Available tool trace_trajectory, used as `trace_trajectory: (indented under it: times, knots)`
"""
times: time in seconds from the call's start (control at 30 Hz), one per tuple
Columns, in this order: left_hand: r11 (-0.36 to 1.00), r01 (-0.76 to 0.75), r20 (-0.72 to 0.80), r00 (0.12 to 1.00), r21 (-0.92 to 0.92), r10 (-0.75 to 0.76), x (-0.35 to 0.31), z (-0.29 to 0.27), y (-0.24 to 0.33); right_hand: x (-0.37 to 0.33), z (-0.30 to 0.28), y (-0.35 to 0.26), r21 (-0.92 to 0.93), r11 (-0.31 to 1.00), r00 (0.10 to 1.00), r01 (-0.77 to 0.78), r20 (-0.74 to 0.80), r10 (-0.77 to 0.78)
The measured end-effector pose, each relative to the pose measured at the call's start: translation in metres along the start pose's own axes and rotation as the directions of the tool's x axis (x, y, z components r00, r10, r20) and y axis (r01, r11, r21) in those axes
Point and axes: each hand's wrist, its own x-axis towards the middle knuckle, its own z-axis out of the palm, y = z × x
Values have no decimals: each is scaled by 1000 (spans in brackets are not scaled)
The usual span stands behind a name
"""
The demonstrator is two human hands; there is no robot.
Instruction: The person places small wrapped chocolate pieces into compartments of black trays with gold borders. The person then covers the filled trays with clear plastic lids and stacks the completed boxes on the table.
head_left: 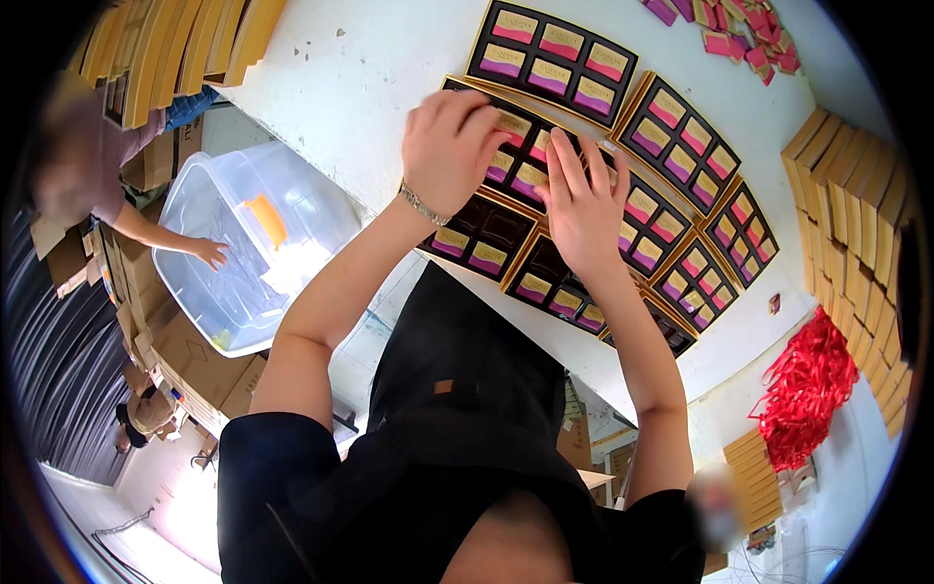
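A black-trayed box with a gold rim (453,86) lies on the white table, holding small gold, pink and purple wrapped pieces (530,179) in its compartments. My left hand (449,146) is over its left part, fingers bent and apart, tips at the pieces. Beside it, my right hand (587,206) reaches over the right part of the same box, with fingers stretched and slightly spread. Both hands cover part of that tray, and no piece shows clearly gripped. Nearer me, another box (498,222) has bare dark compartments in its far row and wrapped pieces in its near row.
More filled boxes (556,56) stand close around. Loose wrapped pieces (744,29) lie at the far right. Stacked gold boxes (846,195) and red shredded filler (806,389) are on the right. A clear plastic bin (195,302) stands left, with another person's hand (209,254) in it.
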Motion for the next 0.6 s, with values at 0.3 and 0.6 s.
trace_trajectory:
  times: [0.3,0.6]
  knots:
    - [938,-311,485,803,-156,346,0,-14,-16,-5,-14,-7,103,991,965,-86,257,57]
    - [908,-403,415,810,-119,414,19,-20,-5,108,-3,197,207,894,813,-397,-374,447]
